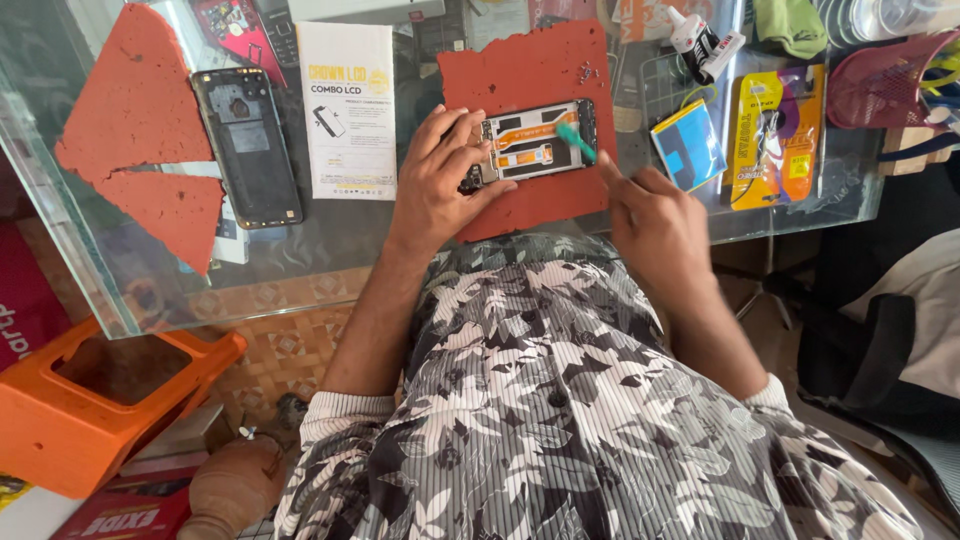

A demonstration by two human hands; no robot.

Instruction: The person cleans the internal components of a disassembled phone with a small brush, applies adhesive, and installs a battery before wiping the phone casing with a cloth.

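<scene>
An opened phone frame (540, 143) with orange flex cables lies on a red rubber mat (530, 70) on the glass table. My left hand (440, 175) grips the frame's left end, fingers spread over it. My right hand (650, 215) holds a green-tipped tool (576, 141) whose tip touches the right part of the frame.
A phone back housing (245, 145) lies at left between red mat pieces (135, 100) and a white box (348, 110). A blue battery (688, 143), a yellow packet (775, 130), a glue tube (695, 38) and a pink basket (880, 80) sit at right. An orange stool (100, 390) stands below.
</scene>
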